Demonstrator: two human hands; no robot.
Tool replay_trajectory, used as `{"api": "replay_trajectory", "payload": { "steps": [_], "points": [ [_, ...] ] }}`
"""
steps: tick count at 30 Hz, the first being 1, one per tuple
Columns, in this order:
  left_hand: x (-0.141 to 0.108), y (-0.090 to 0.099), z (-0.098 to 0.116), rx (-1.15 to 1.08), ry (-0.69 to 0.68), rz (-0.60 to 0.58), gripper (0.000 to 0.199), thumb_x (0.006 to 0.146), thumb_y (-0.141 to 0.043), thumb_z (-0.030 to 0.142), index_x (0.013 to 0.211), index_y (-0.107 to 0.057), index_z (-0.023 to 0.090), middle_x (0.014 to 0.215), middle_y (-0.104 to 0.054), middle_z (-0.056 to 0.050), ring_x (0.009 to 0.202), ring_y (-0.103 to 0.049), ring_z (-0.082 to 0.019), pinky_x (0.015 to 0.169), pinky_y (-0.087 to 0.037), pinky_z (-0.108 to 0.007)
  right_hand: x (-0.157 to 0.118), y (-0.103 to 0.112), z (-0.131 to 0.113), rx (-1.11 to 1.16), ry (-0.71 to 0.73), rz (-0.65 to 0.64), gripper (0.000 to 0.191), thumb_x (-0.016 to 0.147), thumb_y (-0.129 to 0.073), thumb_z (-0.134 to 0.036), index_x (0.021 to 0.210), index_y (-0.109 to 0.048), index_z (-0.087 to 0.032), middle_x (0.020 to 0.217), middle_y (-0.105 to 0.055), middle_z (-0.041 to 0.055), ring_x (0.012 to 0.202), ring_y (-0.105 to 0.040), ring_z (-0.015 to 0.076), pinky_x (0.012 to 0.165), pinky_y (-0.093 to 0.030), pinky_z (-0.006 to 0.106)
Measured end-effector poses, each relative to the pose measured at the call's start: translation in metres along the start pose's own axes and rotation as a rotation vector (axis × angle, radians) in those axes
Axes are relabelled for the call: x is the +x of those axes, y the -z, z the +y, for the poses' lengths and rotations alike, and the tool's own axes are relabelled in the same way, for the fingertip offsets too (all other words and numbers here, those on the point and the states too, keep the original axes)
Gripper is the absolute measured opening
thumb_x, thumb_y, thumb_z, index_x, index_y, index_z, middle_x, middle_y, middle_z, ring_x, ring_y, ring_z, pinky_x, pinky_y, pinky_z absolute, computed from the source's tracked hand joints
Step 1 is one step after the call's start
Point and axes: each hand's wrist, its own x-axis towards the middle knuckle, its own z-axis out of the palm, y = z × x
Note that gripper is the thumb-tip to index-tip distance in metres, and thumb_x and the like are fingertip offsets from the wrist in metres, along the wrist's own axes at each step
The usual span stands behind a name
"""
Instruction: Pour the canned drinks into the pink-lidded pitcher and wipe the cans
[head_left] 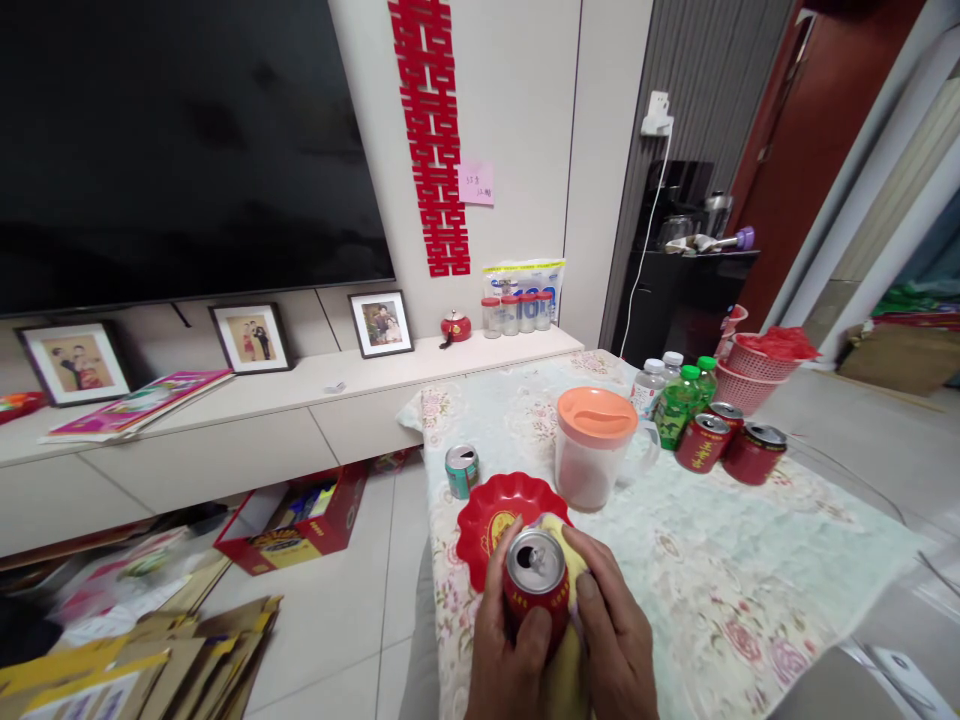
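Note:
An opened red drink can [535, 590] stands upright in the grip of my left hand [504, 640], its fingers wrapped round the side. My right hand [611, 620] presses a yellow cloth [568, 655] against the can's right side. Just beyond them a red scalloped plate [480, 530] lies on the table, partly covered by my hands and the cloth. To its left is a small teal can [462, 472], also opened. Behind the plate stands a clear plastic pitcher [589, 465] with an orange lid.
Several red cans [703, 443], green bottles [679, 405] and clear-bottled drinks [649, 385] stand at the table's right rear. The floral tablecloth [720, 560] hangs over the edges. Pink baskets [754, 375] are beyond. Flattened cardboard [172, 660] and a red box [300, 530] lie on the left floor.

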Motion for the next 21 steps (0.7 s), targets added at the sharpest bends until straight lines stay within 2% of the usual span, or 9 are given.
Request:
{"api": "replay_trajectory", "payload": {
  "steps": [2,5,8,12,17,21],
  "points": [
    [-0.002,-0.001,0.001,0.002,0.0,0.017,0.058,0.075,-0.062,0.032,0.132,-0.062,0.017,0.135,-0.068,-0.013,0.136,-0.057,-0.033,0.118,-0.043,-0.045,0.003,-0.003,-0.001,0.004,0.003,0.009,0.029,0.098,-0.059,-0.041,0.115,-0.079,-0.029,0.123,-0.076,0.0071,0.115,-0.069,0.0232,0.1,-0.056,0.033],
    [-0.005,-0.006,0.002,0.046,0.002,0.049,0.065,0.069,-0.063,0.026,0.133,-0.059,0.017,0.131,-0.069,-0.013,0.138,-0.055,-0.032,0.117,-0.044,-0.042,0.008,-0.004,-0.003,0.05,-0.135,0.021,0.03,0.094,-0.064,-0.046,0.102,-0.081,-0.023,0.112,-0.078,0.01,0.104,-0.073,0.0256,0.093,-0.059,0.034],
    [-0.007,-0.011,0.002,0.132,-0.055,0.07,0.081,0.057,-0.067,0.017,0.137,-0.053,0.017,0.129,-0.068,-0.013,0.135,-0.057,-0.034,0.113,-0.049,-0.042,0.012,-0.003,-0.001,0.132,-0.299,-0.03,0.033,0.09,-0.067,-0.051,0.095,-0.08,-0.021,0.105,-0.078,0.0112,0.097,-0.073,0.0276,0.09,-0.059,0.037],
    [-0.005,-0.012,0.002,0.226,-0.154,0.118,0.073,0.061,-0.073,0.025,0.131,-0.056,0.019,0.126,-0.068,-0.012,0.121,-0.066,-0.031,0.106,-0.054,-0.042,0.015,-0.003,0.011,0.207,-0.436,-0.141,0.036,0.086,-0.072,-0.053,0.094,-0.081,-0.019,0.098,-0.079,0.0117,0.091,-0.072,0.0284,0.087,-0.058,0.039],
    [-0.002,-0.013,0.011,0.218,-0.159,0.215,0.066,0.061,-0.075,0.028,0.124,-0.056,0.02,0.122,-0.069,-0.011,0.119,-0.067,-0.03,0.107,-0.053,-0.043,0.013,-0.008,0.018,0.199,-0.469,-0.208,0.04,0.086,-0.071,-0.054,0.097,-0.082,-0.017,0.095,-0.08,0.011,0.09,-0.071,0.0279,0.087,-0.057,0.04],
    [0.002,-0.017,0.018,0.117,-0.113,0.25,0.072,0.064,-0.077,0.034,0.129,-0.051,0.019,0.124,-0.069,-0.013,0.115,-0.069,-0.031,0.099,-0.057,-0.041,0.008,-0.009,0.014,0.178,-0.435,-0.162,0.041,0.088,-0.068,-0.056,0.099,-0.082,-0.019,0.097,-0.08,0.0109,0.093,-0.071,0.029,0.088,-0.058,0.04]
  ]
}}
